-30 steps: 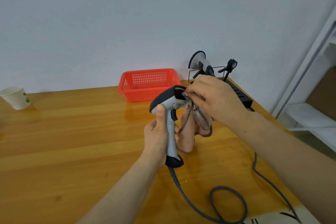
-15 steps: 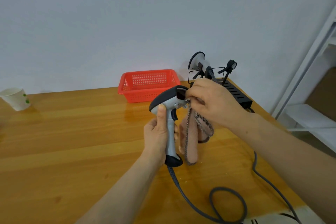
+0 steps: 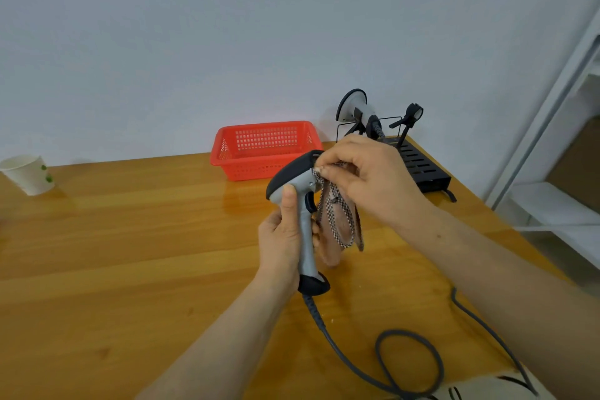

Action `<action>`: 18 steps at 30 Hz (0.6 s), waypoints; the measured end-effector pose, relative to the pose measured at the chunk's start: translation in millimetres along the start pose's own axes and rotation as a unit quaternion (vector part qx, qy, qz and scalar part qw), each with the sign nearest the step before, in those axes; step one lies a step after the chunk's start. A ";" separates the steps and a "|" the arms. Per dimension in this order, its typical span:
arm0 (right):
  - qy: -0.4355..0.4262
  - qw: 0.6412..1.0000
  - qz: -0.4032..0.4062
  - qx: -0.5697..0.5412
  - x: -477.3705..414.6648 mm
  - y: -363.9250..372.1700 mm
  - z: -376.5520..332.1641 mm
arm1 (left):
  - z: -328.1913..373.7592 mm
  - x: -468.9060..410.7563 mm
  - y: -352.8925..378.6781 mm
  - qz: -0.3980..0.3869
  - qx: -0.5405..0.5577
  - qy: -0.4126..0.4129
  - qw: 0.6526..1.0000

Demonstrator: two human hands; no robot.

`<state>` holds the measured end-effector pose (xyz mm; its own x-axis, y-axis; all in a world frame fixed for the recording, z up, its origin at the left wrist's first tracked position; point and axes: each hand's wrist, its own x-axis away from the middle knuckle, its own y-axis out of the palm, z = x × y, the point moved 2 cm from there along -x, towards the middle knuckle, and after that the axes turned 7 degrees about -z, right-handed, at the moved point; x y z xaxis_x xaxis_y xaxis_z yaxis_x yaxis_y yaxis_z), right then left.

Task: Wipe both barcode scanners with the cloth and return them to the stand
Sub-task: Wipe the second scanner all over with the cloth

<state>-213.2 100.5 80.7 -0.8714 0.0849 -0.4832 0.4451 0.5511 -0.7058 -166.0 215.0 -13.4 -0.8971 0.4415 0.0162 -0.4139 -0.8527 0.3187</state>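
Note:
My left hand grips the grey handle of a barcode scanner with a black top, held upright above the wooden table. My right hand presses a pink cloth with a checked border against the scanner's front; the rest of the cloth hangs down beside the handle. The scanner's grey cable runs down and loops on the table. A second scanner sits in the black stand at the back right, partly hidden by my right hand.
A red plastic basket stands against the wall behind the scanner. A white paper cup is at the far left. White shelving lies beyond the table's right edge.
My right hand has rubbed the cloth over the scanner's front, shifting slightly, and the hanging cloth has swung and changed shape. My left hand keeps the scanner steady.

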 end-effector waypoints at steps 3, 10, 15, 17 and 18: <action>0.077 0.986 0.106 -0.108 1.4 0.7 2.2 | 0.1 1.9 2.3 -0.012 -0.002 0.003 1.000; 0.081 0.990 0.090 0.072 -0.9 -0.5 11.4 | 2.6 4.9 2.5 -0.003 0.002 0.011 1.000; 0.085 0.989 0.088 -0.080 -3.0 1.9 3.1 | 2.1 5.3 3.3 0.004 0.001 0.005 1.000; 0.074 0.983 0.061 -0.155 -2.7 2.2 2.2 | 2.7 6.2 2.7 0.010 -0.011 0.007 1.000; 0.063 0.984 0.036 -0.162 -1.9 1.6 3.9 | 3.9 6.9 2.4 0.018 -0.015 0.011 1.000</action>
<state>-210.1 98.0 78.5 -0.8675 0.2240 -0.4442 0.4355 0.7737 -0.4602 -172.6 217.1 -8.8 -0.9144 0.4049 0.0061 -0.3860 -0.8761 0.2890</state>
